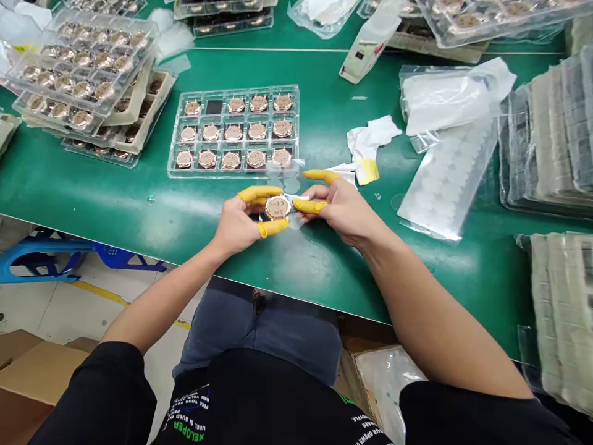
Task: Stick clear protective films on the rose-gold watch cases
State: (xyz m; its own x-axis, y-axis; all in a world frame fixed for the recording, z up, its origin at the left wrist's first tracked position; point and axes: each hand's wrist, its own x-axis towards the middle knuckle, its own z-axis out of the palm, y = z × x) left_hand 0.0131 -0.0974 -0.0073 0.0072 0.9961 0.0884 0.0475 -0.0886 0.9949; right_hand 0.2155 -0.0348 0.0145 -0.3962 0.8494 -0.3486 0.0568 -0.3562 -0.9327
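Observation:
My left hand (pixel 238 222), with yellow finger cots on thumb and finger, grips a round rose-gold watch case (pixel 278 207) by its edges. Its back, printed with a CE mark, faces up. My right hand (pixel 340 207), also in yellow finger cots, is closed at the right side of the case. A small white piece (pixel 299 197) shows between its fingers; whether it is cloth or paper I cannot tell. Just beyond both hands lies a clear tray (pixel 233 173) of similar watch cases, with one pocket in the back row holding none. Thin clear round films (pixel 291 183) lie by its near right corner.
Stacked trays of watch cases (pixel 83 74) stand at the left. Crumpled white wipes (pixel 368 142) lie right of the tray, near a clear plastic sleeve (pixel 447 179). Further right are stacked empty trays (pixel 551 130). A white plastic container (pixel 370 43) lies at the back.

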